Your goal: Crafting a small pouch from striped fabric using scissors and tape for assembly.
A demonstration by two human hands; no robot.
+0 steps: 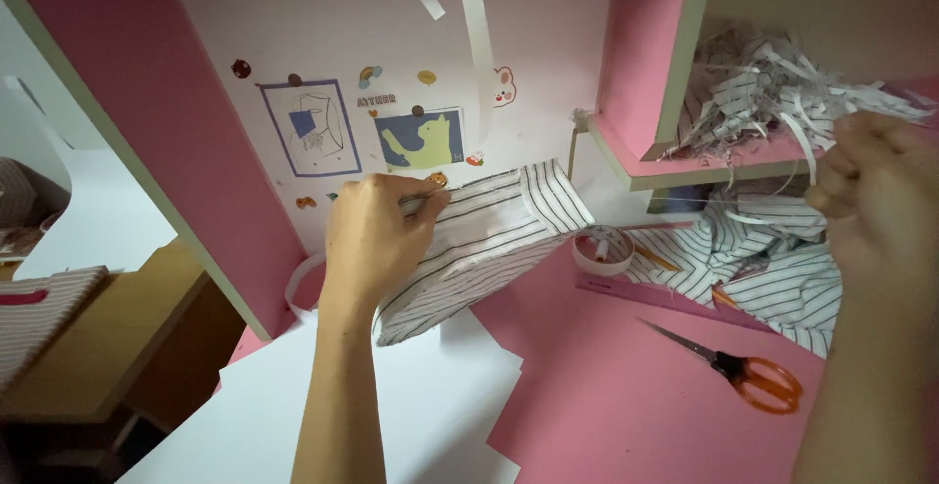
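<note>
A: What's biggest here?
B: The pink bench (626,396), white paper sheets (391,396) at its near edge, and striped fabric (489,235) held up against the back wall.
A: The hands?
B: Left hand (377,235) is clamped on the fabric's upper edge. Right hand (875,191) is closed by the shelf (636,166); on what, I cannot tell.
A: The step?
B: Seemingly positioning the cloth; it likely needs holding flat.
A: Containers?
B: The shelf holds shredded strips (773,93). Tape roll (603,249) and orange scissors (748,376) lie below.
</note>
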